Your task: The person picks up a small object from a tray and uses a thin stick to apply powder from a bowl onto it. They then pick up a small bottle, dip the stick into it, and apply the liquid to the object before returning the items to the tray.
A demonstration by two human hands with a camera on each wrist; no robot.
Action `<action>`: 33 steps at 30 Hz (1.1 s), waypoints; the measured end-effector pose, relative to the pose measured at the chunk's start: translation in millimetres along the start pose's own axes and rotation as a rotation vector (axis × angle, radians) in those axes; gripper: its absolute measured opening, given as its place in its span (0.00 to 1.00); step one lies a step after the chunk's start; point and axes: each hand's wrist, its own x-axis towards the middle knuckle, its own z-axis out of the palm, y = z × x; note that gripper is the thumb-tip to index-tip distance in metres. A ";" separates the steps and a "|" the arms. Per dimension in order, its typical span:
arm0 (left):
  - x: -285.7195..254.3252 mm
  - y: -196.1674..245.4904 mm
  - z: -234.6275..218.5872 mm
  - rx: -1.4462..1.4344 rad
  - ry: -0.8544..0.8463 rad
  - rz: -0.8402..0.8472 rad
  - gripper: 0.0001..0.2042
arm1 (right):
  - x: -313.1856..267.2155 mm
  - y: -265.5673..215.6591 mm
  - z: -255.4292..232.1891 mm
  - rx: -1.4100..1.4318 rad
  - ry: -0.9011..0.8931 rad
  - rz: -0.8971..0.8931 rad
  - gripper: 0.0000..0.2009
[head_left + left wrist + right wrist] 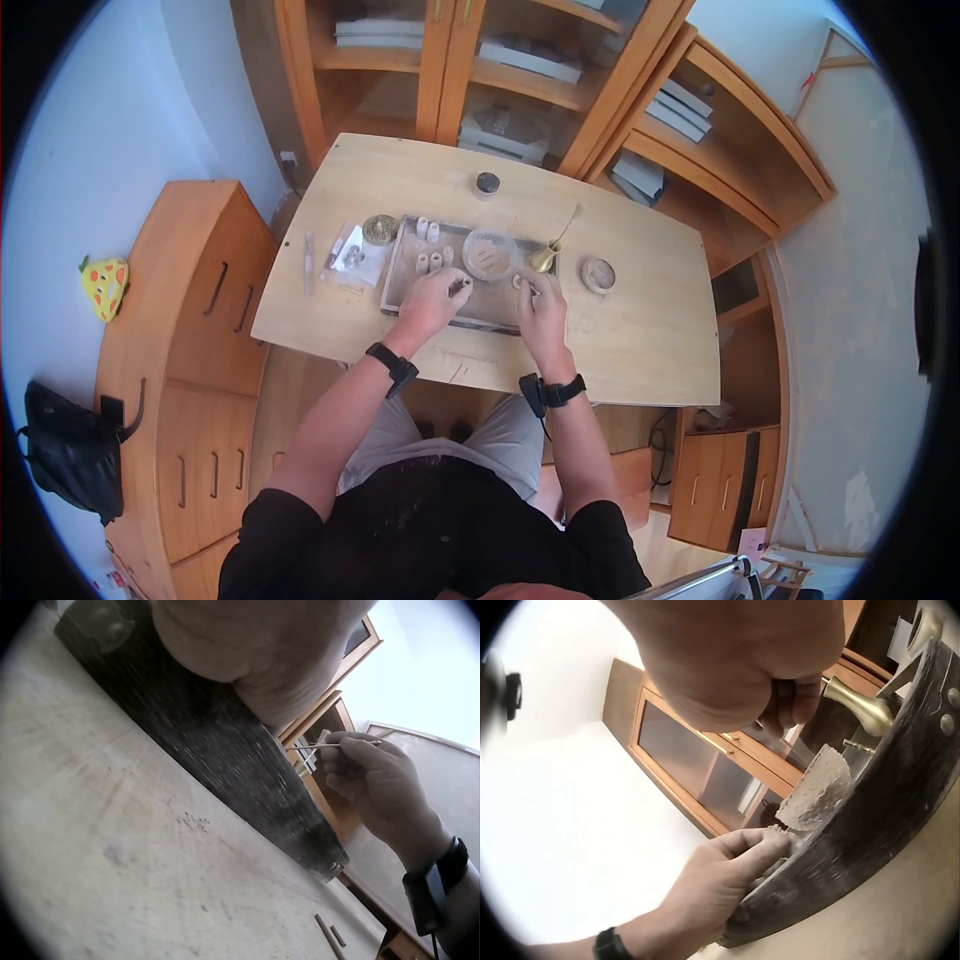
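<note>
Over the near edge of a dark-rimmed tray, the left hand pinches a small piece between thumb and fingers; its shape is unclear. The right hand is a little to the right, above the same edge. In the left wrist view that hand pinches a thin stick, with a small pale piece at its fingertips. A round bowl sits in the tray beyond both hands, its rough side showing in the right wrist view.
Small pale cylinders stand in the tray's left part. A brass vase with a thin tool is at its right. Around the tray are a patterned round lid, a dark-topped jar, a round container and a clear packet.
</note>
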 end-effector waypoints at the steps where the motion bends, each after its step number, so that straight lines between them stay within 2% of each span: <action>1: 0.4 0.8 -0.5 -0.001 -0.001 0.000 0.12 | 4.7 1.8 0.8 -0.094 -0.004 0.004 0.07; 4: -0.7 1.0 -0.6 0.000 -0.003 -0.005 0.12 | 10.7 9.3 11.2 -0.108 0.002 0.072 0.08; 7: -0.4 -1.6 1.0 0.002 0.007 -0.004 0.12 | 11.8 -3.1 11.5 0.182 -0.021 0.391 0.09; 12: -0.2 -1.0 1.0 -0.003 0.004 -0.001 0.12 | 0.2 30.3 19.9 0.682 0.005 0.563 0.10; 16: -1.2 -0.6 1.1 -0.018 0.004 0.000 0.10 | -5.2 36.6 15.1 1.039 0.034 0.644 0.10; 25: -0.4 -2.7 2.0 -0.002 0.008 0.004 0.12 | -13.4 18.7 1.0 1.074 0.031 0.649 0.09; 28: -0.6 -2.7 2.8 -0.010 0.007 -0.010 0.13 | -21.2 4.2 -3.7 0.735 -0.048 0.540 0.09; 31: 0.5 -3.0 2.9 0.024 0.001 -0.009 0.13 | -26.1 -15.7 -7.2 0.641 -0.072 0.374 0.09; 33: 0.5 -4.4 3.9 0.042 0.007 0.002 0.13 | -32.4 -0.7 -3.2 0.482 -0.102 0.215 0.08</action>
